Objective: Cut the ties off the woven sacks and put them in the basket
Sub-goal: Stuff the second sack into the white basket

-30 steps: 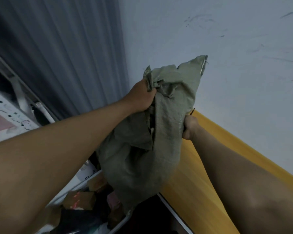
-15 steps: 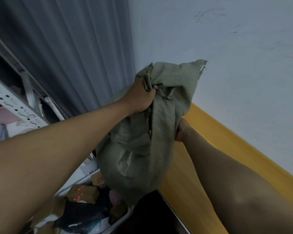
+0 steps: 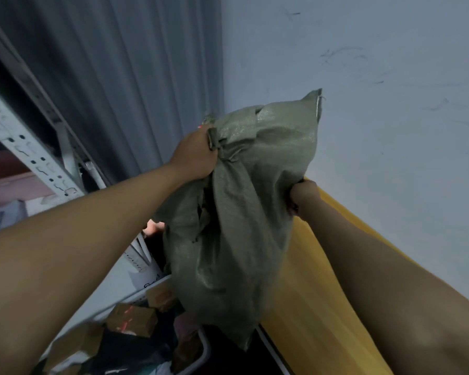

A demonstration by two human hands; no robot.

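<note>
Head view: woven sack (image 3: 236,220), grey-green and slack, held up in the air between both hands, in front of the pale wall (image 3: 390,104). Left hand (image 3: 194,154) has fingers curled tight round the bunched neck; loose mouth fabric stands up above those fingers, body hangs below them. Right hand (image 3: 303,194) is fisted into the sack's far edge, lower than the left; fingertips hidden in cloth, something dark shows at the fist, cannot tell what. Two-point hold probably keeps the sack spread and off the yellow table (image 3: 322,307) for carrying. Below the hanging end sits a white-rimmed basket (image 3: 205,353) with cardboard boxes (image 3: 132,319) in it. Judgement: tie looks dealt with or hidden; sack is on its way to the basket.
</note>
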